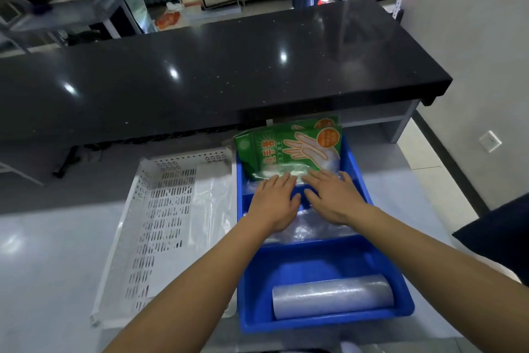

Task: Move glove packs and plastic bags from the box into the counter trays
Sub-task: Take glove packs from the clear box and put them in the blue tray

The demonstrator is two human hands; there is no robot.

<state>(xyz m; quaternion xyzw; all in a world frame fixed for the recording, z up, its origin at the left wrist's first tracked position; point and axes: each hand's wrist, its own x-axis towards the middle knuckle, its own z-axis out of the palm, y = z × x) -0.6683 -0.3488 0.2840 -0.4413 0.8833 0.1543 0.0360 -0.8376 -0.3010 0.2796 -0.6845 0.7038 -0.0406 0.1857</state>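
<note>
Centre frame, over the middle of the blue tray (pixel 400 307): left hand (pixel 274 206) and right hand (pixel 333 199) side by side, both palms down, fingers straight, gripping nothing. Fingertips of both touching the lower edge of the green glove packs (pixel 286 149), at least two, stacked and tilted up against the tray's far end, upper centre. Under the palms, clear plastic bags (pixel 309 226) in the middle compartment, count unclear. Lower centre-right, one roll of clear plastic (pixel 332 298) lying in the near compartment. Left of centre, one white perforated tray (pixel 160 209), touching the blue one, with clear plastic sheets (pixel 211 204) along its right side. Across the top, black counter (pixel 200 72).
</note>
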